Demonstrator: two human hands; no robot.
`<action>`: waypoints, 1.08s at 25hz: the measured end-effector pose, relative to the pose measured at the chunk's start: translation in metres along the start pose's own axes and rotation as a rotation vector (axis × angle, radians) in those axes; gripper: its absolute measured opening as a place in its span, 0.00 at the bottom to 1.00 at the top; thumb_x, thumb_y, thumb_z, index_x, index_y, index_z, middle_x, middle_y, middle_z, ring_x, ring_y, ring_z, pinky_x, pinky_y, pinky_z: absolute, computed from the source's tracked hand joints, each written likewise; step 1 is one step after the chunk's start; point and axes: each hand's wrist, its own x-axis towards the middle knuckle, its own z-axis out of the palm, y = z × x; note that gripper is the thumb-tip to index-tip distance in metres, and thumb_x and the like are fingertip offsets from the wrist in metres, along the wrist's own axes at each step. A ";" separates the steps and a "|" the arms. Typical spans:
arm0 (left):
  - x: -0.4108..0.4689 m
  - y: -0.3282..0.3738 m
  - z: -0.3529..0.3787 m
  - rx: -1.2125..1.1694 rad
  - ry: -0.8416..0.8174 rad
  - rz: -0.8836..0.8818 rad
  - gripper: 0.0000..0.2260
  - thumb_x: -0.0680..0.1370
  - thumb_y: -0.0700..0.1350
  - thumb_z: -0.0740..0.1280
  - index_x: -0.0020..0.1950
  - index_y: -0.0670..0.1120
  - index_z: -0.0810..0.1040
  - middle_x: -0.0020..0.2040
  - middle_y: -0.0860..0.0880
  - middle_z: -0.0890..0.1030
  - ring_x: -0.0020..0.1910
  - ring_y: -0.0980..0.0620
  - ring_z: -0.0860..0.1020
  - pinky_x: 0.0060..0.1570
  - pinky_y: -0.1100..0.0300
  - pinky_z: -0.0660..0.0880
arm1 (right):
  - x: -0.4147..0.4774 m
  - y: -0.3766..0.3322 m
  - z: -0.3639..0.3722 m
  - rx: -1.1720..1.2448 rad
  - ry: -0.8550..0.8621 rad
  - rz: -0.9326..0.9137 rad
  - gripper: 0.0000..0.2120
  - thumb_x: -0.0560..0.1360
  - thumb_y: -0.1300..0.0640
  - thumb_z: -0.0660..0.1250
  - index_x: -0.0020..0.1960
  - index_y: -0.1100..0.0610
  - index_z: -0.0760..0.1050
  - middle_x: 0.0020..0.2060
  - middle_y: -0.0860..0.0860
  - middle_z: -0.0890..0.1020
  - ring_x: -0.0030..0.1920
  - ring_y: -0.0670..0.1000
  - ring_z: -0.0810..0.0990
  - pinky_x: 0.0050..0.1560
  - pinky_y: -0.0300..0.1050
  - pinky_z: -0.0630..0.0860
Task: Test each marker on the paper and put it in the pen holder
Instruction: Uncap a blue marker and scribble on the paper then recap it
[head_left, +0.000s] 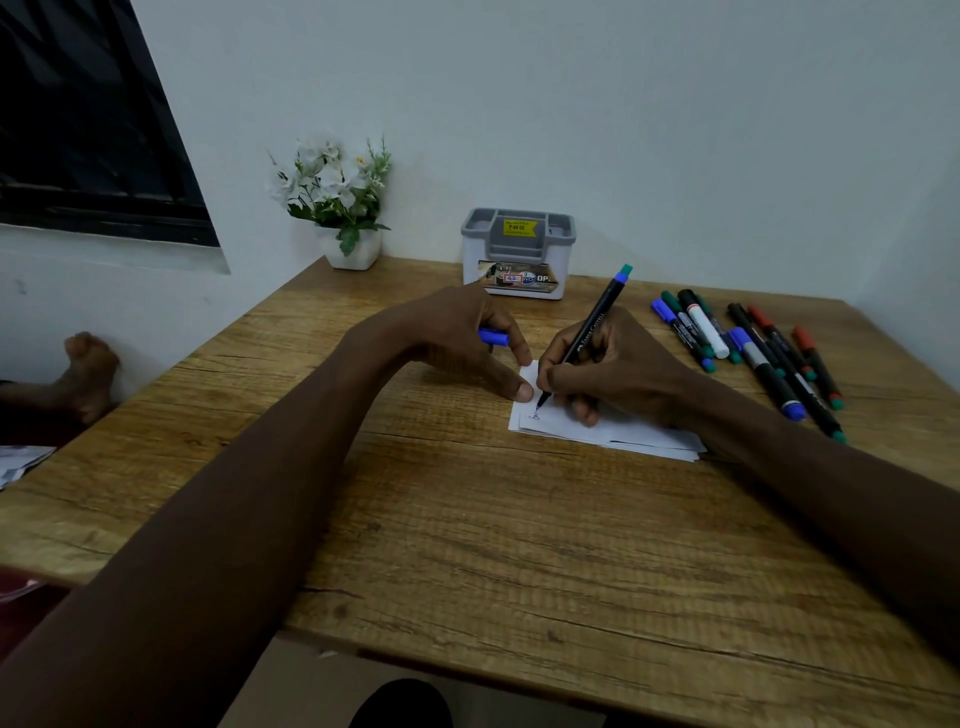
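My right hand (613, 364) grips a black marker (597, 317) with a blue and teal end, its tip down on the white paper (623, 431) beside a small blue scribble (534, 415). My left hand (467, 338) holds the blue cap (493, 336) in its curled fingers while its thumb presses on the paper's left corner. The grey and white pen holder (518, 254) stands at the back of the wooden table (467, 519), and no marker shows in it. Several capped markers (753, 348) lie in a loose row to the right of the paper.
A small white pot of white flowers (340, 202) stands in the table's back left corner by the wall. A dark window (88, 130) is on the left. A person's foot (88, 369) shows left of the table. Papers (21, 462) lie at the far left edge.
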 end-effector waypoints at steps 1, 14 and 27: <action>-0.001 0.000 0.000 0.007 0.005 0.003 0.18 0.68 0.57 0.79 0.56 0.54 0.85 0.38 0.66 0.76 0.38 0.63 0.73 0.39 0.62 0.65 | 0.000 0.000 0.000 -0.001 0.005 0.004 0.05 0.77 0.68 0.71 0.47 0.72 0.81 0.31 0.57 0.83 0.25 0.48 0.80 0.28 0.39 0.78; -0.001 0.000 0.000 -0.002 0.006 -0.024 0.18 0.69 0.56 0.79 0.56 0.54 0.85 0.37 0.65 0.76 0.36 0.67 0.72 0.38 0.64 0.64 | 0.000 0.000 0.001 -0.015 0.054 0.014 0.05 0.78 0.68 0.70 0.46 0.70 0.81 0.28 0.57 0.81 0.23 0.48 0.78 0.26 0.40 0.77; 0.000 -0.002 0.001 -0.001 0.005 -0.027 0.19 0.68 0.59 0.79 0.56 0.55 0.85 0.46 0.61 0.80 0.41 0.63 0.73 0.39 0.62 0.65 | 0.001 0.000 0.001 -0.029 0.100 0.052 0.06 0.78 0.66 0.70 0.48 0.71 0.80 0.28 0.56 0.82 0.24 0.47 0.79 0.27 0.39 0.78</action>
